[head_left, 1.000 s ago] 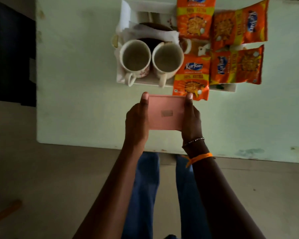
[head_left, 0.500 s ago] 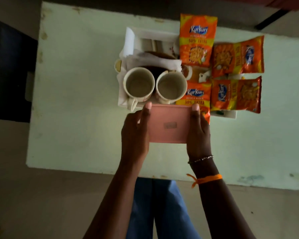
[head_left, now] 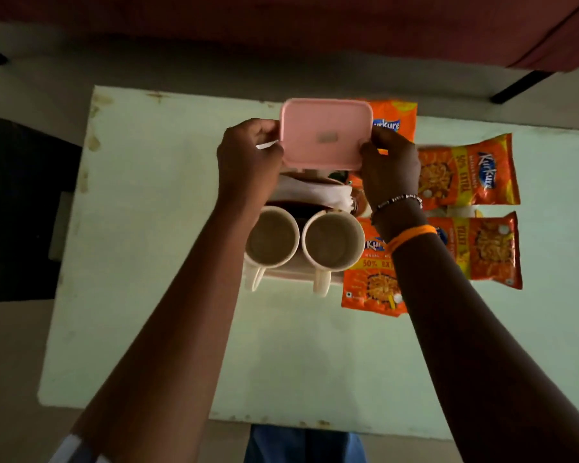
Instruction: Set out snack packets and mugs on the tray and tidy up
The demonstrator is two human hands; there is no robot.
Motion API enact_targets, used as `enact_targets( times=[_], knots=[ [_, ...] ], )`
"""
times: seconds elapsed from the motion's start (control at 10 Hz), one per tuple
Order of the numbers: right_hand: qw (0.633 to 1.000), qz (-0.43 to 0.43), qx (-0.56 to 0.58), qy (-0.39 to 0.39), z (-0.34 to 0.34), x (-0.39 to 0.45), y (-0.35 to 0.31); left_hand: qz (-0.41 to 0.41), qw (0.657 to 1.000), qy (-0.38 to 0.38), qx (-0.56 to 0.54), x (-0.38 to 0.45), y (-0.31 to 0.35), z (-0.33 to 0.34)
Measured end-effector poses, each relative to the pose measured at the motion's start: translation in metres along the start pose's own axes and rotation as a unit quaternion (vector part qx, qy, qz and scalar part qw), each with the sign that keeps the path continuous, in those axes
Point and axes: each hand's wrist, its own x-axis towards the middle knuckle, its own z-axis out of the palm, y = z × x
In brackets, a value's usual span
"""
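both hands hold a pink box (head_left: 326,133) by its short ends, above the far part of the tray, lid side up toward the camera. the left hand (head_left: 248,158) is curled round the box's left edge, fingers folded under it, thumb on the rim. the right hand (head_left: 390,165) pinches the right edge, thumb on top near the corner, fingers hidden beneath. the right wrist carries a bead bracelet (head_left: 398,200) and an orange band (head_left: 411,235)

under the box, white cloth (head_left: 310,195) lies crumpled on the tray (head_left: 286,274), of which only the near rim shows. two pale mugs (head_left: 271,240) (head_left: 331,240) stand upright side by side at the tray's near end, touching or almost touching, handles pointing toward the person; whether they hold anything is hard to tell in the dim light

four orange packets are in view. one (head_left: 395,120) lies just right of the box at the far edge, partly behind the right hand. one (head_left: 371,285) lies just right of the mugs, partly under the right forearm. two more (head_left: 468,173) (head_left: 482,250) lie sideways farther right, one beyond the other, on the pale green table (head_left: 164,228); whether the tray reaches under them cannot be told

blue trousers (head_left: 305,444) show below the table's near edge
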Motion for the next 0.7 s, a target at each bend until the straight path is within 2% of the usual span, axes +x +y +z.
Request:
enact_targets(
  times=[0.2, 0.3, 0.4, 0.6, 0.7],
  knots=[
    [0.995, -0.012, -0.101, -0.015, 0.019, 0.025, 0.020, -0.030, 0.993, -0.057, 0.099, 0.034, -0.017, 0.005],
    [0.994, -0.008, -0.102, -0.049, 0.030, 0.030, 0.027, -0.021, 0.986, -0.084, 0.140, 0.036, -0.024, 0.007],
    [0.993, -0.008, -0.109, -0.047, 0.035, 0.031, 0.032, -0.016, 0.979, -0.106, 0.175, 0.038, -0.028, 0.010],
    [0.989, -0.017, -0.124, -0.078, 0.033, 0.031, 0.034, -0.030, 0.966, -0.124, 0.227, 0.042, -0.033, 0.014],
    [0.989, -0.040, -0.131, -0.055, 0.025, 0.025, 0.035, -0.017, 0.968, -0.090, 0.235, 0.038, -0.035, 0.016]
  ],
)
